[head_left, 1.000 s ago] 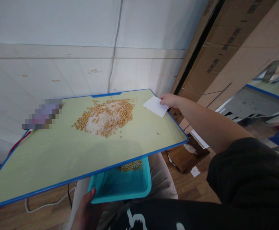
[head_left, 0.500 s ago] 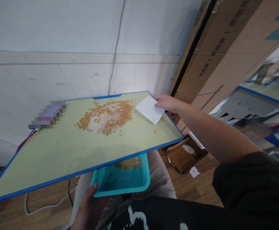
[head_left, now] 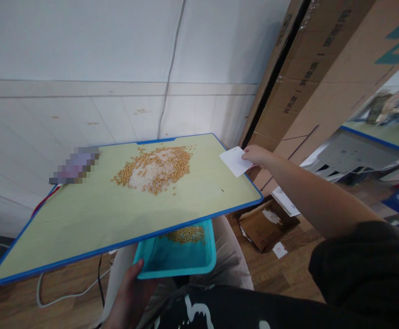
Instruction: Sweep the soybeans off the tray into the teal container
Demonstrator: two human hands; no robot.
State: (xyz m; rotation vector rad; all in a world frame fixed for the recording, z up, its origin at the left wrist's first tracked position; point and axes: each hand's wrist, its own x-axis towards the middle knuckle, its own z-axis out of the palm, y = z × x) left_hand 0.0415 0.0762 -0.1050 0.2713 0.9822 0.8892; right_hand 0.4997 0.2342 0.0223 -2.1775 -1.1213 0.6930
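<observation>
Your right hand (head_left: 257, 155) grips a white card (head_left: 235, 161) at its right-hand edge, thumb over the top, out by the right border of the blue-edged table (head_left: 99, 224). The card lies over the table's right side, well apart from the pile; whether it touches the surface, you cannot tell from here.

Your left hand (head_left: 132, 285) holds the teal tray (head_left: 175, 261) by its near-left corner — thumb on the rim, the other fingers hidden below. The tray sits above your lap, its far part tucked under the table's near edge, with a heap of yellow beans (head_left: 185, 235) and some pale grains showing at that far end.

On the table, toward the wall (head_left: 117, 41), more beans (head_left: 178, 171) spread around and through a mound of white grains (head_left: 139, 179), a few strays lying just beside it. A small dark sliver (head_left: 222, 190) lies to the pile's right. At the table's far left is a pixelated object (head_left: 76, 165) — a red cord (head_left: 46, 201) runs down from it.
</observation>
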